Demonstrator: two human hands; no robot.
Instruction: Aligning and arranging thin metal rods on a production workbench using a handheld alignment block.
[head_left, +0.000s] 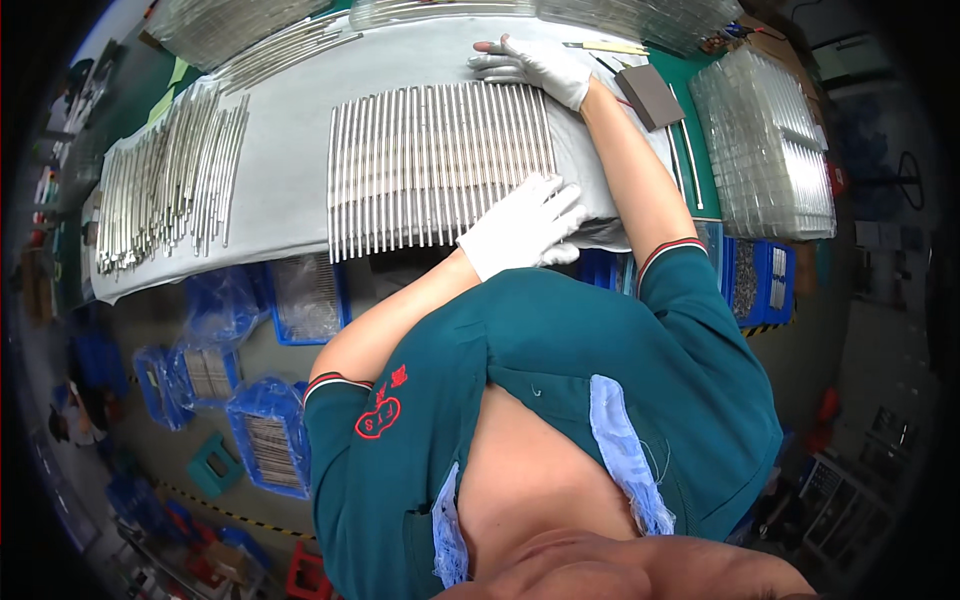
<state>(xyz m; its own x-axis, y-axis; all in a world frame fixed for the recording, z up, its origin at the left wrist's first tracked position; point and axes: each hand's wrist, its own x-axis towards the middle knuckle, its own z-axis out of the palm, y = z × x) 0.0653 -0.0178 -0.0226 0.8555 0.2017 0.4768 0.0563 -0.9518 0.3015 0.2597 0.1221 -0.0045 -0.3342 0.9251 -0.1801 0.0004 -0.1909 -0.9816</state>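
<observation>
Two gloved hands, left (522,228), right (530,66), flat on metal rods (435,165)

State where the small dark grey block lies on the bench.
In the head view, the dark grey block lies on the bench's right side, beside the right hand.

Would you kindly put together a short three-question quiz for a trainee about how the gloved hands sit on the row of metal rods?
1. True or false: both hands wear white gloves.
2. Which hand rests at the far edge of the row of metal rods? A) left hand B) right hand
3. Fill in: the rods lie on a ___ cloth.

Key: 1 true; 2 B; 3 grey.
</observation>
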